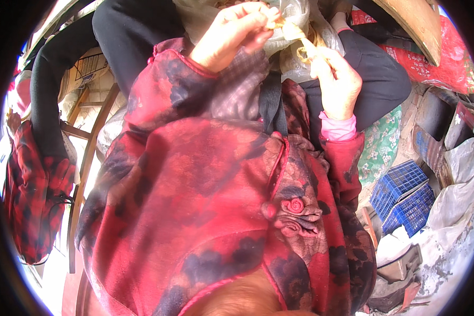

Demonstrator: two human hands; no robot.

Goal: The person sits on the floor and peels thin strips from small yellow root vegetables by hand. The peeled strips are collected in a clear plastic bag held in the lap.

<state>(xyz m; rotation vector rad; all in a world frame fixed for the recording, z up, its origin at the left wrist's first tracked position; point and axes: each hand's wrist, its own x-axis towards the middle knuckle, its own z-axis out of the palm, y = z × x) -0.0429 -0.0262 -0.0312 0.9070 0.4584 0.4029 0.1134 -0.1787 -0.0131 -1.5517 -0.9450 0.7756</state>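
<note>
My left hand (pixel 237 33) pinches one end of a yellowish strip (pixel 293 31), which looks like cloth or soft plastic, between thumb and fingertips. The strip has a knot or bunched part midway between my hands. Its other end is in the grip of my right hand (pixel 337 85), where a small loop hangs beside the fingers. Just behind the strip is a translucent plastic bag (pixel 199 17) with small pale things in it, too indistinct to name. Whether the strip goes around the bag's neck, I cannot tell.
Beyond my left side is another person in a red-and-black plaid garment (pixel 39 189), near a brown wooden frame (pixel 91 150). Two blue plastic crates (pixel 401 193) and green patterned sheeting (pixel 381 146) lie to my right. A wooden board (pixel 414 23) juts in above red printed sacks (pixel 450 55).
</note>
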